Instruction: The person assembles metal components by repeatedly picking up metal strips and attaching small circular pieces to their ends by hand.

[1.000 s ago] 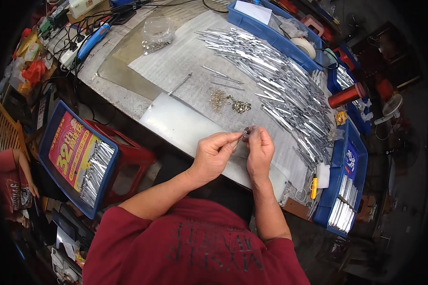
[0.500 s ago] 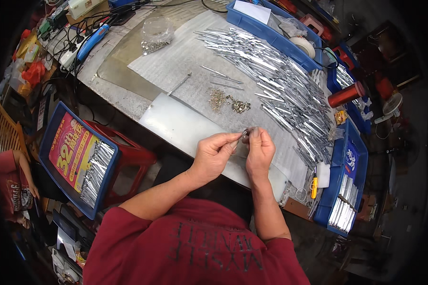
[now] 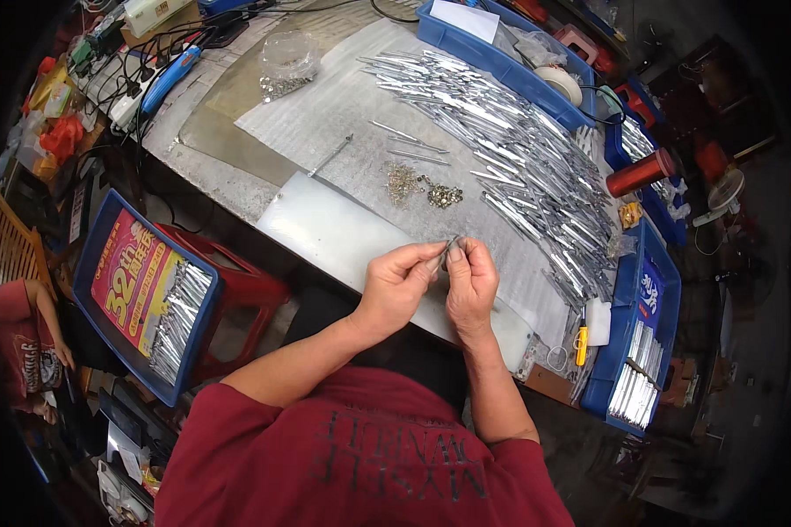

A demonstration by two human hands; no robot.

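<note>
Your fingertips point(image 3: 439, 257) meet over the near edge of the table point(image 3: 228, 184), both hands pinching one small silvery metal piece point(image 3: 449, 250) between them. Your left hand point(image 3: 395, 285) closes thumb and forefinger on its near end, and your right hand point(image 3: 471, 283) grips the other end, its remaining fingers curled in. The piece is too small and too hidden to tell its exact shape.

Just beyond your hands lies a little heap of small metal bits point(image 3: 422, 186) on the grey sheet point(image 3: 343, 114), and past that a wide spread of shiny metal strips point(image 3: 518, 149) runs along the right side. A red spool point(image 3: 640, 172) stands near the far right edge, beside blue bins point(image 3: 655, 290). To your left, off the table, a blue tray point(image 3: 92, 263) holds more strips and rests on a red stool point(image 3: 242, 290).
</note>
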